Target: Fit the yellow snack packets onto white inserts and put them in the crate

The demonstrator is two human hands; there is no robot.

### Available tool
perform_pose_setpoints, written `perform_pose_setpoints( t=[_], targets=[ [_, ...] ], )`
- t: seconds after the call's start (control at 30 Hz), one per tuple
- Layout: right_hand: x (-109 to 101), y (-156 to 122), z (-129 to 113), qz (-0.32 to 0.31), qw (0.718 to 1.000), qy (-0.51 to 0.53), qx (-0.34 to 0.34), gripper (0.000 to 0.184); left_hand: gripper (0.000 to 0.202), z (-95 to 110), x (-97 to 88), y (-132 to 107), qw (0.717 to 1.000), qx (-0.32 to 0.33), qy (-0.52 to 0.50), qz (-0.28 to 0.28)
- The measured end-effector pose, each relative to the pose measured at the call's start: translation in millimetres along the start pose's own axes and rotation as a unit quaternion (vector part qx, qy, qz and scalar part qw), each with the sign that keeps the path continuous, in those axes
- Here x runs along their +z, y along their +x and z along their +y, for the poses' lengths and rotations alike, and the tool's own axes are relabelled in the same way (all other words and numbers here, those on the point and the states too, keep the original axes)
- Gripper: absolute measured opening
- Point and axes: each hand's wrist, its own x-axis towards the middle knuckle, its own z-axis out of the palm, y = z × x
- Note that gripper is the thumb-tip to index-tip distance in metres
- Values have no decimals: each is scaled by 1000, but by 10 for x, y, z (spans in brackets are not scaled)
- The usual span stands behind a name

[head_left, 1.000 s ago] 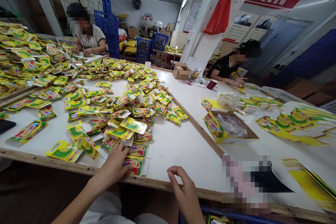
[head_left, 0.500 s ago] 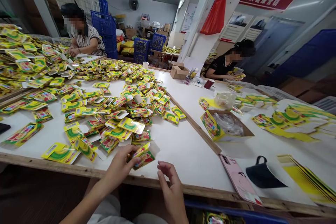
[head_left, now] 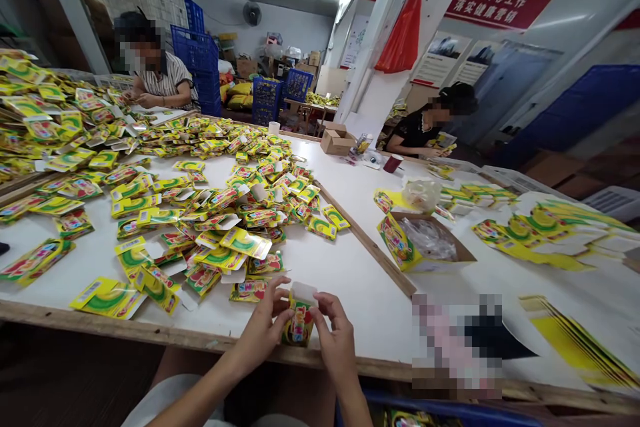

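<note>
A small yellow, green and red printed carton stands upright at the table's front edge, its pale top flap raised. My left hand grips the carton's left side between thumb and fingers. On the other side, my right hand has thumb and fingertips pinched at the right edge near the top. Just behind the left fingers lies another carton, part of a large loose pile of similar cartons, many with flaps open. Whether the held carton contains anything is hidden.
A wooden strip divides the tabletop. To its right are a display box with clear plastic bags inside, flat yellow card sheets and a dark cup. A blue crate sits below the edge. Two people work across the table.
The carton has moved right and turned upright in my left hand. My right hand, apart from it before, now touches its right side.
</note>
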Motion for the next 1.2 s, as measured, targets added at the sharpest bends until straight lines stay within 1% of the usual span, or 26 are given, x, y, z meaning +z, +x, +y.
perform_pose_setpoints(
  t=[0.07,0.17,0.2,0.23,0.33,0.4,0.5,0.6,0.67,0.73,0.8,0.87,0.93,0.97,1.0,1.1,1.13,1.2],
  targets=[
    [-5,-4,21,-21,1000,3,6,21,37,-25,-3,-7,1000,-4,0,10],
    [-42,-3,29,-68,998,9,15,24,21,-47,-2,-17,999,-6,52,5],
    [-63,6,21,-79,997,11,11,25,19,-50,2,-17,998,-5,68,6],
    [-87,21,8,-87,996,13,4,27,21,-53,8,-16,997,-6,77,6],
    [-151,86,-51,-108,994,3,-21,29,35,-66,29,-11,997,-9,77,-3],
    [-171,126,-82,-116,993,-7,-29,28,38,-69,35,-8,997,-5,79,-6],
    [-152,151,-80,-116,993,-7,-27,27,34,-44,18,1,996,-1,86,-7],
    [-92,139,-22,-95,995,19,-6,25,30,10,-16,21,994,5,104,-15],
    [-47,125,27,-70,997,39,14,23,22,33,-32,34,991,25,129,-13],
    [-10,115,64,-54,997,47,24,21,17,24,-33,43,987,51,153,3],
    [14,110,82,-49,998,43,22,20,21,-9,-19,48,985,70,153,27],
    [26,106,77,-27,999,40,14,17,30,-39,1,54,988,79,128,46],
    [29,100,54,-1,999,42,5,14,34,-39,16,65,989,84,114,50],
    [28,97,38,2,999,40,0,14,31,-25,19,72,987,88,122,46],
    [26,92,20,-8,999,34,-7,14,26,-3,20,78,985,94,140,41],
    [19,71,-35,-67,997,8,-33,12,10,72,18,87,976,106,187,39],
    [20,62,-51,-80,996,2,-41,12,9,89,20,84,975,108,191,45],
    [29,46,-73,-78,996,-3,-50,12,9,103,29,75,974,110,193,55]
  ],
)
